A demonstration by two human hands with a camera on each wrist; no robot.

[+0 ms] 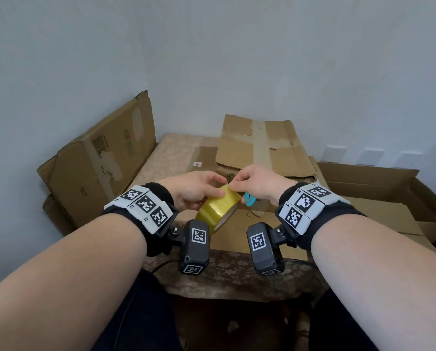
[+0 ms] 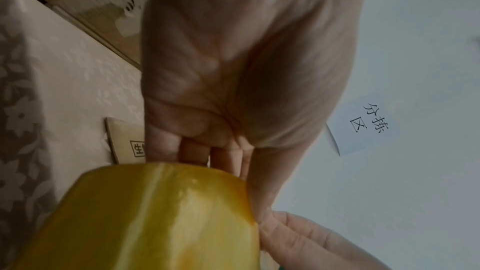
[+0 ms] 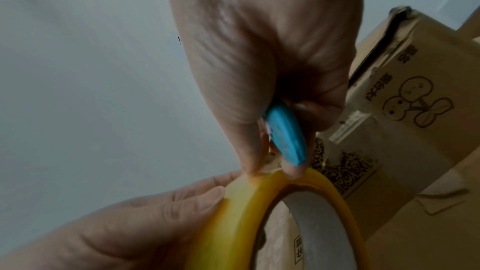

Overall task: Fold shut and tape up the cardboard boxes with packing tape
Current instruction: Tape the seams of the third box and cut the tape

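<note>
A yellow roll of packing tape (image 1: 218, 209) is held in the air above the table, over a flat brown box (image 1: 239, 231). My left hand (image 1: 199, 188) grips the roll (image 2: 145, 217) with fingers curled round its far side. My right hand (image 1: 252, 183) pinches the loose tape end at the roll's top edge (image 3: 270, 171) between thumb and forefinger. The same hand also clamps a small blue cutter (image 3: 285, 137) in its curled fingers; the cutter (image 1: 250, 199) shows below the palm in the head view.
A worn closed box (image 1: 262, 148) stands behind the hands. A flattened box (image 1: 98, 158) leans on the left wall. An open box (image 1: 379, 193) sits at the right. The table's patterned cloth (image 1: 232, 277) shows near me. A paper label (image 2: 363, 124) hangs on the wall.
</note>
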